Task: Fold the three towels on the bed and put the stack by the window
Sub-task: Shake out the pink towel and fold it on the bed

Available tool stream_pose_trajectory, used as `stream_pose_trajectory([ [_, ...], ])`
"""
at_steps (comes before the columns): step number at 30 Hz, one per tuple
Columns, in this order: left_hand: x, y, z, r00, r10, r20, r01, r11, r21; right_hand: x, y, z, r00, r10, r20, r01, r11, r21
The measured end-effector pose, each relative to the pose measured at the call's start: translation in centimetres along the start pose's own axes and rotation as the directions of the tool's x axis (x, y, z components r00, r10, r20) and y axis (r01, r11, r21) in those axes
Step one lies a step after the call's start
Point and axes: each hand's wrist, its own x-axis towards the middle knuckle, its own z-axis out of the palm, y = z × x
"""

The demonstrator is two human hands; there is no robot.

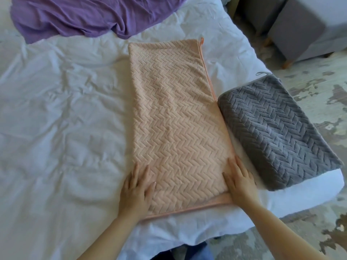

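A peach towel (pixel 176 121) with a herringbone weave lies flat on the white bed (pixel 62 128), folded into a long strip running away from me. My left hand (pixel 136 188) rests flat on its near left corner, fingers straight. My right hand (pixel 239 182) presses flat on its near right edge. A grey towel (pixel 276 132) of the same weave lies folded to the right, at the bed's corner. A purple cloth (pixel 78 15) lies crumpled and unfolded at the far left of the bed.
The bed's right edge and near corner drop to a mottled grey-and-cream rug (pixel 319 91). Grey upholstered stools (pixel 293 29) on wooden legs stand at the far right beyond the bed.
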Motion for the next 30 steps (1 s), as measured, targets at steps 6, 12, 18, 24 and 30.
stream_pose_trajectory([
  [6,-2.5,-0.2,0.3,0.99,-0.027,-0.138,-0.032,0.913,-0.406,-2.6,0.1,-0.6,0.984,0.179,-0.011,-0.153,0.869,0.471],
  [12,-4.6,-0.7,-0.2,0.972,-0.084,-0.222,-0.022,0.899,-0.437,-4.8,1.5,-0.9,0.993,0.118,0.016,-0.112,0.874,0.473],
  [18,-7.4,0.3,-0.2,0.968,-0.184,-0.172,0.068,0.848,-0.525,-6.7,2.6,-1.6,0.995,0.024,-0.1,0.015,0.928,0.372],
  [24,-9.1,1.8,-4.1,0.958,-0.26,-0.123,0.106,0.719,-0.687,-6.9,2.2,-5.4,0.997,-0.074,-0.024,0.076,0.875,0.477],
  [30,-10.1,3.0,-7.1,0.991,0.032,-0.126,-0.107,0.752,-0.65,-6.0,0.6,-9.6,0.98,-0.157,0.125,0.01,0.66,0.751],
])
